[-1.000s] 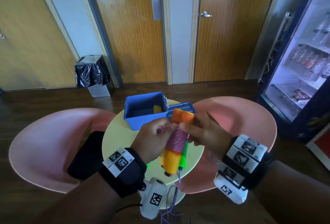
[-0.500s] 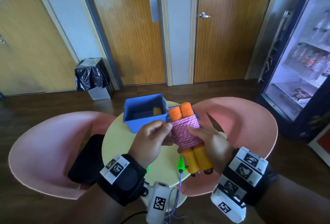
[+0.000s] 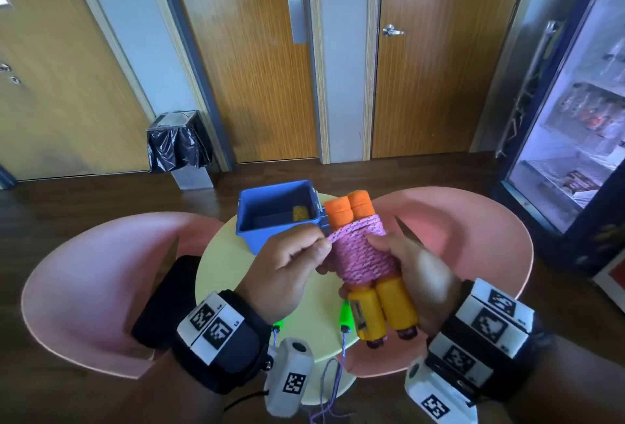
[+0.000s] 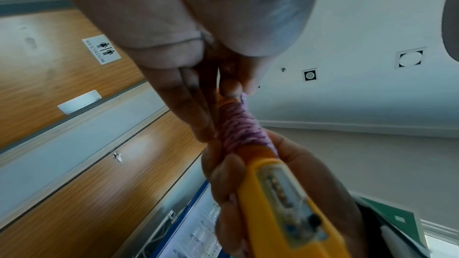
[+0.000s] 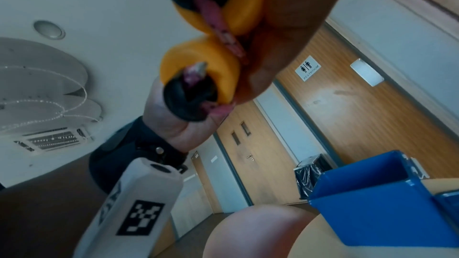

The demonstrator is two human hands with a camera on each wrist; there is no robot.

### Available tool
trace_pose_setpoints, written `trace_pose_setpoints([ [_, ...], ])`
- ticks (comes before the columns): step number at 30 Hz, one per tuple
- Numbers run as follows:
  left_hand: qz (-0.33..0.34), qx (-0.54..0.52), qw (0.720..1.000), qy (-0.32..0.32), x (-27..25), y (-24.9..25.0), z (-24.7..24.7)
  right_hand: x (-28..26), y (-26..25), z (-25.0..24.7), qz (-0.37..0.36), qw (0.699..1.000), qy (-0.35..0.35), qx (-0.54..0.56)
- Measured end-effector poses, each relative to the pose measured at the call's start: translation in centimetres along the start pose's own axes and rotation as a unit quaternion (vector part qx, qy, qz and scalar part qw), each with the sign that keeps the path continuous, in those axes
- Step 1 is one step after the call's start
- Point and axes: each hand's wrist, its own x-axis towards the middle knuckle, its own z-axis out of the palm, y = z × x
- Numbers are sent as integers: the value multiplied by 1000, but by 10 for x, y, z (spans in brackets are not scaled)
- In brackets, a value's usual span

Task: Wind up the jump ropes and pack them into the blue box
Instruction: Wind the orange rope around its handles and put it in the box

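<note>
A jump rope bundle point(image 3: 363, 254) with two orange-and-yellow handles side by side has pink cord wound round its middle. My right hand point(image 3: 402, 264) grips the bundle from the right, above the yellow table. My left hand point(image 3: 304, 254) pinches the pink cord at the bundle's left edge. In the left wrist view the pink cord point(image 4: 244, 127) runs between both hands. The handles' black end caps point(image 5: 188, 101) show in the right wrist view. The open blue box point(image 3: 277, 212) stands just beyond the hands, with a small yellow thing inside. A second rope with green handles point(image 3: 345, 317) lies on the table's near edge, its purple cord hanging down.
The round yellow table point(image 3: 223, 271) has a pink chair point(image 3: 94, 275) on each side; a black pouch point(image 3: 162, 302) lies on the left one. The box's lid point(image 3: 324, 220) lies right of the box. Doors, a bin point(image 3: 179, 146) and a drinks fridge point(image 3: 575, 139) stand behind.
The bundle turned from edge-on to flat, showing both handles side by side, and shifted right. My right hand moved down its right side; my left hand kept hold of the cord.
</note>
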Motion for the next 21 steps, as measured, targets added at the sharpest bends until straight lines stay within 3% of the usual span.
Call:
trace_pose_setpoints([
  [3,11,45,999,-10,-2,0,-1,4,-6,-1,-14,997,59,-56],
  [7,-39,8,998,-41,-2,0,-1,2,-9,-5,-16,995,57,-83],
  [11,-83,-108,989,-49,3,1,-1,-5,-9,-4,-9,1000,3,-6],
  [15,-77,-172,981,-43,5,-2,-1,-6,-6,-4,15,996,-71,50],
  [21,-86,-265,960,-16,15,1,10,-3,-1,-1,50,988,-135,52],
])
